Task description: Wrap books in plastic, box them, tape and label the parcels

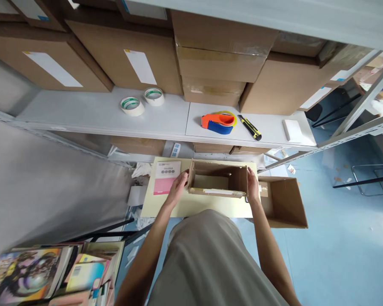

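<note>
At the centre of the frame, an open cardboard box (238,180) lies over the cream surface (153,204), opening toward me; I cannot tell whether its base touches. Its right end is near the surface's right edge, where a larger open carton (287,199) stands just beside, so little room on that side. Left of the box, a pink-and-white booklet (167,176) takes up the upper left of the surface; bare strip at lower left. Shelf (166,121) edge runs across the frame above, carrying a tape dispenser (219,123) and cutter (250,127). Blue floor (332,238) lies open at lower right.

Hands: left hand (178,187) partly curled, gripping the box's left end; right hand (252,187) likewise at the right end, fingers partly hidden. Box held between both, roughly level.
</note>
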